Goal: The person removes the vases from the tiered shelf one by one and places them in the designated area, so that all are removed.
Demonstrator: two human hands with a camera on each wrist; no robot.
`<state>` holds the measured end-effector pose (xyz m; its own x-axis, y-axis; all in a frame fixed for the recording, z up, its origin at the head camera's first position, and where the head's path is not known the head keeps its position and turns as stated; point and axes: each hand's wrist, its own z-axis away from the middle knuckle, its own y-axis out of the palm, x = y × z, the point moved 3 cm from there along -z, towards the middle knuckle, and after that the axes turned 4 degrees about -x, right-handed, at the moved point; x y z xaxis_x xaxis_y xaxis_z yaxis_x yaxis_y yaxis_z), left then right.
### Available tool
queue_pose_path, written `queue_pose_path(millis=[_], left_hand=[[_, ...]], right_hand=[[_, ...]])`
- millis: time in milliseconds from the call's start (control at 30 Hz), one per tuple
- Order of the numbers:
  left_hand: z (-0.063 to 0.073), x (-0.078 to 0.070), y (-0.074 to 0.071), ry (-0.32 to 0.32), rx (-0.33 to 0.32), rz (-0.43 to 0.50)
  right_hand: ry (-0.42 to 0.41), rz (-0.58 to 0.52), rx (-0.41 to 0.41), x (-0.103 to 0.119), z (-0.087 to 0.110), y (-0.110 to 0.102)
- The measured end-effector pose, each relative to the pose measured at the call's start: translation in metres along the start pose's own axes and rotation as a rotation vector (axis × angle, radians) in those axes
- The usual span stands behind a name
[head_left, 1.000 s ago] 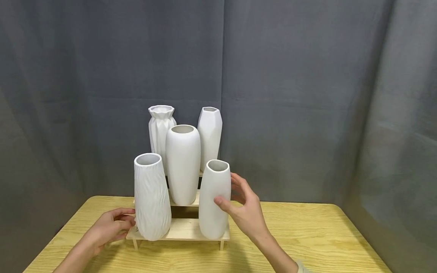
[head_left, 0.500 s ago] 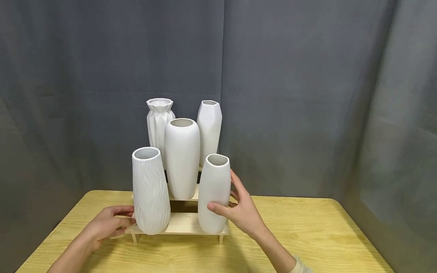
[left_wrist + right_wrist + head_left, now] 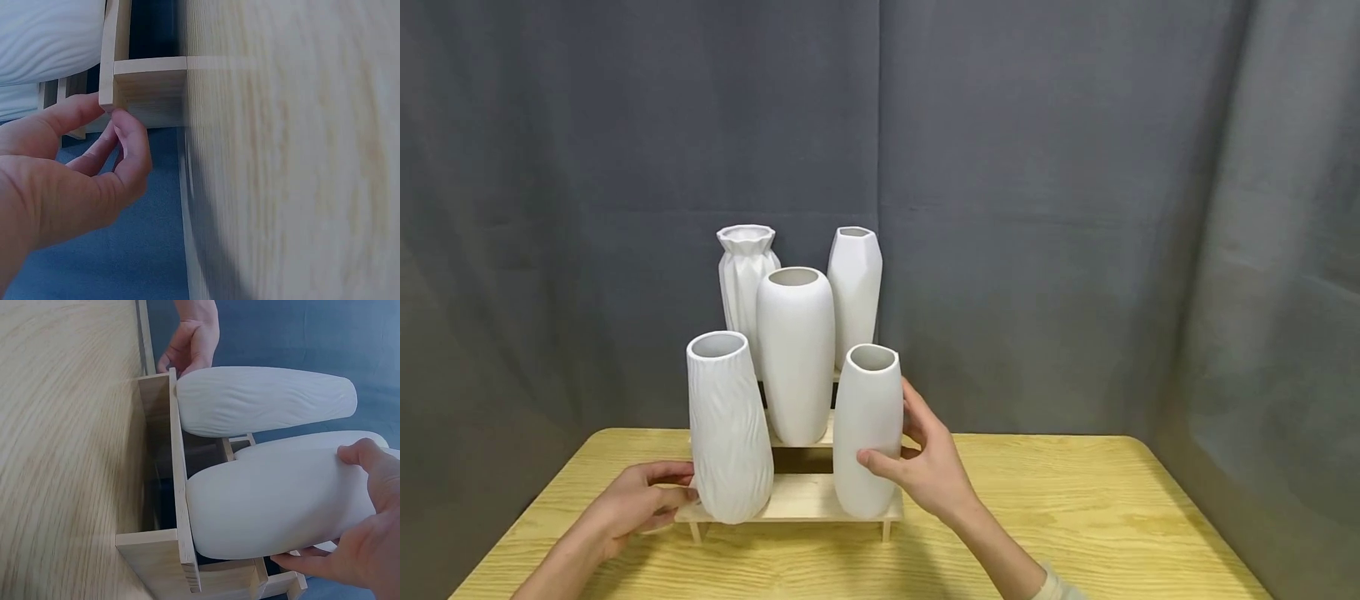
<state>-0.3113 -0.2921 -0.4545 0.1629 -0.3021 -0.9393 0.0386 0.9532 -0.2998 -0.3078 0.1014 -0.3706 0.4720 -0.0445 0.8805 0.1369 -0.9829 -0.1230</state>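
Observation:
My right hand [image 3: 931, 463] grips a smooth white vase [image 3: 867, 442] at the front right of a stepped wooden stand [image 3: 805, 497]. Its thumb lies across the vase's front and its fingers go behind, partly hidden. The vase stands upright on the lowest step, as the right wrist view shows. At the stand's left end my left hand [image 3: 81, 156] pinches the edge of that lowest step between thumb and fingers. Close beside this hand stands a white vase with wavy ridges [image 3: 730, 433], on the same step.
On the middle step stands a taller smooth vase [image 3: 796, 358]. Behind it, on the top step, are a pleated vase [image 3: 748, 287] and a faceted vase [image 3: 856, 292]. The stand rests on a wooden table [image 3: 1060, 517], with grey curtains [image 3: 1037, 208] behind and at the sides.
My right thumb has slid a little left and down across the front of the smooth vase. The left hand stays at the stand's end; the head view has shifted slightly.

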Motion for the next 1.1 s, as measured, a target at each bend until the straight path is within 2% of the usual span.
queue_pose_path(millis=[633,1100], left_hand=[[-0.0038,0.0033,-0.0009,-0.007,0.011,0.023],[-0.0014,-0.0006,0.0018,-0.001,-0.008,-0.018]], right_hand=[[-0.018,0.041,-0.040,0.0027,0.0012,0.0023],[-0.016,0.054,-0.040,0.0070,0.0053,0.0042]])
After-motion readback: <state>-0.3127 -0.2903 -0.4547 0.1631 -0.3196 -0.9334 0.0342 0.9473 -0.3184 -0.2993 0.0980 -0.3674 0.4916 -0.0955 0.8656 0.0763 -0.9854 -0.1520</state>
